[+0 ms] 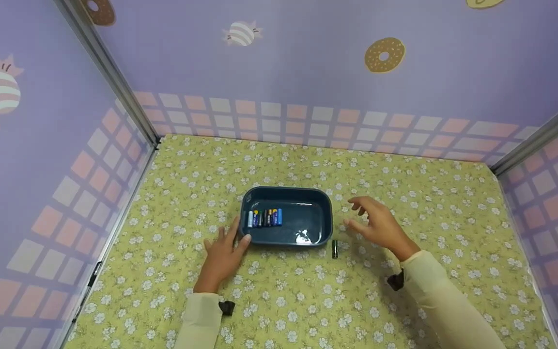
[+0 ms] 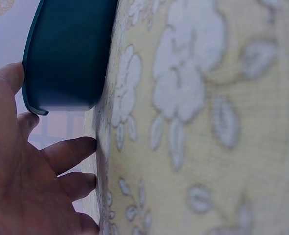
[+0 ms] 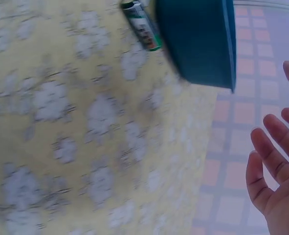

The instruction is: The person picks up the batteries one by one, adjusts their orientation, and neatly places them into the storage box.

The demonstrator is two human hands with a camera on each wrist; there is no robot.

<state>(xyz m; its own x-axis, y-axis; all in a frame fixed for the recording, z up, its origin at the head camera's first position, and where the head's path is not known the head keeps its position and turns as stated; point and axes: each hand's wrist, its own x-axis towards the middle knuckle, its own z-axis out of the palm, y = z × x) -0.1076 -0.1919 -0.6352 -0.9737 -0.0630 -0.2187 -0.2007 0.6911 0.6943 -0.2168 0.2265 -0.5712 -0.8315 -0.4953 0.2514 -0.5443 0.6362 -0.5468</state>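
A dark teal plastic tub [image 1: 303, 243] stands on the table with a row of several batteries [image 1: 265, 218] lying side by side at its left end. My left hand [image 1: 223, 257] touches the tub's lower left corner, thumb and forefinger at the rim, the other fingertips down on the cloth in the left wrist view. One loose battery [image 1: 335, 249], dark with green ends, lies outside the tub by its lower right corner. To the right of the tub, my right hand [image 1: 379, 224] hovers above the cloth with its fingers loosely bent and nothing in them.
A yellow floral cloth [image 1: 279, 295] covers the table. Purple panels with pink and white squares [image 1: 296, 111] enclose it at the back and both sides, joined by grey metal posts [image 1: 109, 72] at the corners.
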